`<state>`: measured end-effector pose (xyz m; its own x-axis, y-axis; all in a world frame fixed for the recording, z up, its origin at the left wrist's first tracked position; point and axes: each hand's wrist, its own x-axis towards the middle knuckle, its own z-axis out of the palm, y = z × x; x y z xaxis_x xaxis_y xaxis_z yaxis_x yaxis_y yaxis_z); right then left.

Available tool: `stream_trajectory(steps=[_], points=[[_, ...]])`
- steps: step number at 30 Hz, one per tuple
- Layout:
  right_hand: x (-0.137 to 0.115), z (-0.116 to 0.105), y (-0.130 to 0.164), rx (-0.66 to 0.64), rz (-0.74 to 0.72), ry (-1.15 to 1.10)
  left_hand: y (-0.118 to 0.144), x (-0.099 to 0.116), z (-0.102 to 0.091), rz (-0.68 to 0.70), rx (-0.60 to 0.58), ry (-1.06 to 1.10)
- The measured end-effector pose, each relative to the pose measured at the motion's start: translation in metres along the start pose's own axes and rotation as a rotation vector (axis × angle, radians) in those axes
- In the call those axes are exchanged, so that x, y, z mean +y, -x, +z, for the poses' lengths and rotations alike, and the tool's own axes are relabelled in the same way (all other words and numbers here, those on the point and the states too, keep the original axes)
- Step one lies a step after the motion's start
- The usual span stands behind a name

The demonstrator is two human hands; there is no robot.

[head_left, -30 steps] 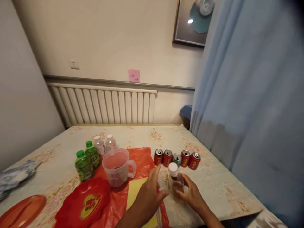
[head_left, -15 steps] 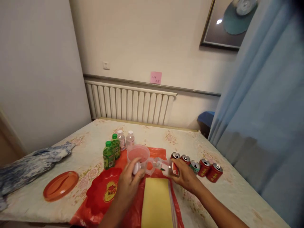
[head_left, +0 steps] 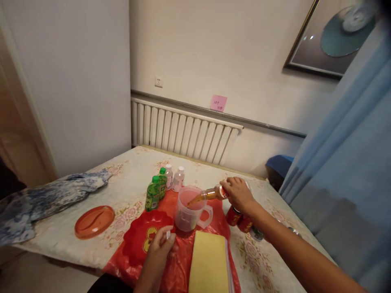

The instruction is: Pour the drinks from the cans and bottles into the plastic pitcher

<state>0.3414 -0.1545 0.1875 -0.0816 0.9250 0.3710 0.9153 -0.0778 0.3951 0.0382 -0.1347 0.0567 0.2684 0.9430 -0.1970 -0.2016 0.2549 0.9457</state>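
Observation:
My right hand (head_left: 240, 195) is wrapped round a clear plastic bottle (head_left: 211, 193) with a red label, tilted with its mouth over the rim of a translucent pink pitcher (head_left: 187, 215). Brown liquid (head_left: 195, 200) runs from the bottle's mouth into the pitcher. In my left hand (head_left: 159, 248), pinched between thumb and finger, is a small white bottle cap (head_left: 168, 234). That hand hovers above the right edge of a red scalloped plate (head_left: 134, 236), in front of the pitcher.
Two green-capped bottles (head_left: 152, 195) and two white-capped bottles (head_left: 178, 180) stand behind and left of the pitcher. Several cans (head_left: 233, 216) stand beneath my right forearm. A yellow cloth stack (head_left: 209, 260), red plastic sheet (head_left: 177, 254), orange lid (head_left: 94, 221) and patterned fabric (head_left: 61, 199) lie on the table.
My right hand has raised and tipped the bottle, and brown liquid now flows into the pitcher. My left hand has drawn back with the cap. The view has swung left.

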Motion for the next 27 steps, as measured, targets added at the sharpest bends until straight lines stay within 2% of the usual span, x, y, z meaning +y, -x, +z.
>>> stream_trajectory(steps=[9, 14, 22, 27], points=[[-0.011, -0.032, -0.026, 0.018, -0.142, 0.086, 0.0, -0.005, -0.006, -0.05, 0.015, 0.149], [-0.021, -0.044, -0.035, 0.081, -0.225, 0.152, -0.002, -0.008, -0.01, -0.026, -0.01, 0.17], [-0.035, -0.043, -0.036, 0.138, -0.278, 0.24, -0.006, -0.002, 0.002, 0.051, -0.044, 0.12], [-0.031, -0.035, -0.029, 0.07, -0.202, 0.097, -0.012, 0.004, 0.012, 0.139, -0.046, 0.008]])
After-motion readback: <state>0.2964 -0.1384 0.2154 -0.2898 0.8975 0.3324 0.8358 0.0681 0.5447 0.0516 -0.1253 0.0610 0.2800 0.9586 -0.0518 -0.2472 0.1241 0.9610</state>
